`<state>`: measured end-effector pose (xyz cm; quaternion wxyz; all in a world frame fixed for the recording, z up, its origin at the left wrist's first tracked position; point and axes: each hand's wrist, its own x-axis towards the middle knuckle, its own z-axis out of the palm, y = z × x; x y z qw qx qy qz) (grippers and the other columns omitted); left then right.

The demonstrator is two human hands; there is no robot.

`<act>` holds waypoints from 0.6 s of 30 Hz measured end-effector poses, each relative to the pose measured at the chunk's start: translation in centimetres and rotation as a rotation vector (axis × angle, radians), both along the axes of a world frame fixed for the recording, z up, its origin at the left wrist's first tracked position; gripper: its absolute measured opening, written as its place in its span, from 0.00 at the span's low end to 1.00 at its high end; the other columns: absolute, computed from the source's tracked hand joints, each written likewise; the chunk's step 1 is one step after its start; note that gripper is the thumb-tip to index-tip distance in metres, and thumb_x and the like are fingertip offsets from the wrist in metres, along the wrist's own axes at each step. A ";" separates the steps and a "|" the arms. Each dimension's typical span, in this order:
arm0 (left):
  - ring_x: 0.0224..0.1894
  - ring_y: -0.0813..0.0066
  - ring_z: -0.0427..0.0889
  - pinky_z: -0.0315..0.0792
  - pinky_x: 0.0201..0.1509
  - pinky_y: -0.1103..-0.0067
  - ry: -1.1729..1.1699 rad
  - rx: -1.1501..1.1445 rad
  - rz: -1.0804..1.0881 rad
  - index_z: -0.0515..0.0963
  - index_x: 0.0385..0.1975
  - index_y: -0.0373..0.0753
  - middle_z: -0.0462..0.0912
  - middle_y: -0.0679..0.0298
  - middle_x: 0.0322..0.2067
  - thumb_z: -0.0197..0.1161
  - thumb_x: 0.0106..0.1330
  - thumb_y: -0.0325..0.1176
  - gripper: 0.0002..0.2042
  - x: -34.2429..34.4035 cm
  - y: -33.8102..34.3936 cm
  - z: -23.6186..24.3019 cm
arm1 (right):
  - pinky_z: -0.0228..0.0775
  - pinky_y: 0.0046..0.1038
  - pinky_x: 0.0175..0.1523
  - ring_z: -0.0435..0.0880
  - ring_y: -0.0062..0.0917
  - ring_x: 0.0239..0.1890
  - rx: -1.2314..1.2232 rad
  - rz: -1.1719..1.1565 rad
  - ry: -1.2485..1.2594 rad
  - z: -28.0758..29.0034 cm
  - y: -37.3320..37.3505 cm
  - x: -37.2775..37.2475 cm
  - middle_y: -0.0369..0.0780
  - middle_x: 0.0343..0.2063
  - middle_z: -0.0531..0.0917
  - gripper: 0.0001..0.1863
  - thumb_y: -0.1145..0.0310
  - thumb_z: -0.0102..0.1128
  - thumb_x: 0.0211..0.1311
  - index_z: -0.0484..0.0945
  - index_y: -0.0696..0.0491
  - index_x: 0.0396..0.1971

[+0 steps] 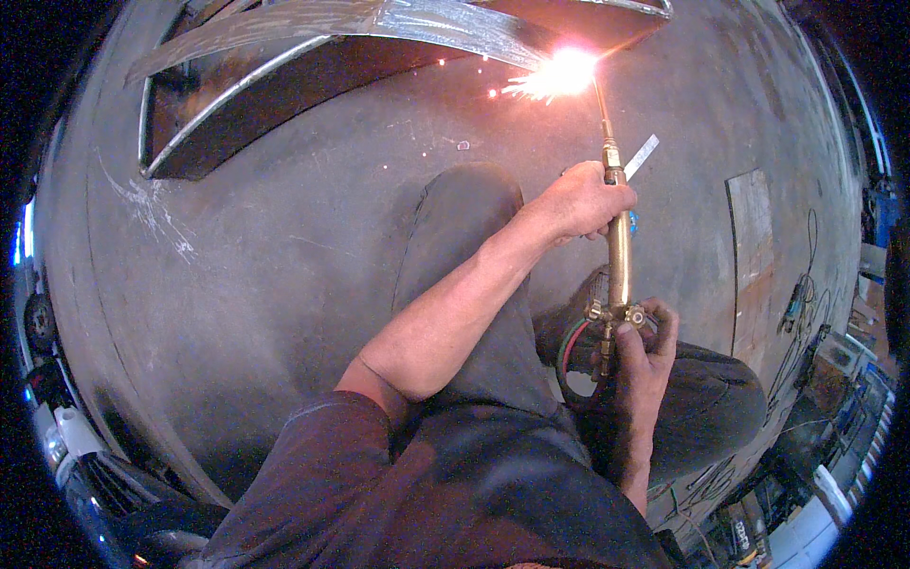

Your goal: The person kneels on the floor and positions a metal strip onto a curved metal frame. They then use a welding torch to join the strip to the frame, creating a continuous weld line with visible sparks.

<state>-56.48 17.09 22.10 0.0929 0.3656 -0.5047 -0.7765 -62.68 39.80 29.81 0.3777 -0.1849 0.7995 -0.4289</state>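
A brass gas torch (620, 251) points away from me, its thin tip ending in a glaring white-pink flame with sparks (566, 74). My left hand (585, 201) is wrapped round the front of the torch body. At the rear end, my right hand (648, 349) has thumb and fingers on the valve knob (636, 316). The flame meets the right end of a long, curved grey metal strip (445, 27); the glare hides the exact contact. Beneath and beside the strip lies a curved, rust-brown metal frame (248, 106) with bright edges. Green and red hoses (569, 345) run from the torch.
My knees (464, 204) rest on the grey floor (275, 218). A light flat strip (643, 157) lies beside the torch. Further right are a long worn board (752, 251) and loose cables (804, 284). Boxes and clutter (839, 365) line the right edge.
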 end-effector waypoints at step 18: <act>0.20 0.76 0.79 0.72 0.22 0.75 -0.017 -0.059 0.003 0.81 0.31 0.34 0.81 0.63 0.22 0.62 0.67 0.39 0.13 0.1 0.0 0.2 | 0.76 0.22 0.34 0.83 0.19 0.33 -0.022 -0.035 -0.087 1.2 -0.7 0.3 0.40 0.38 0.85 0.19 0.75 0.67 0.71 0.70 0.51 0.56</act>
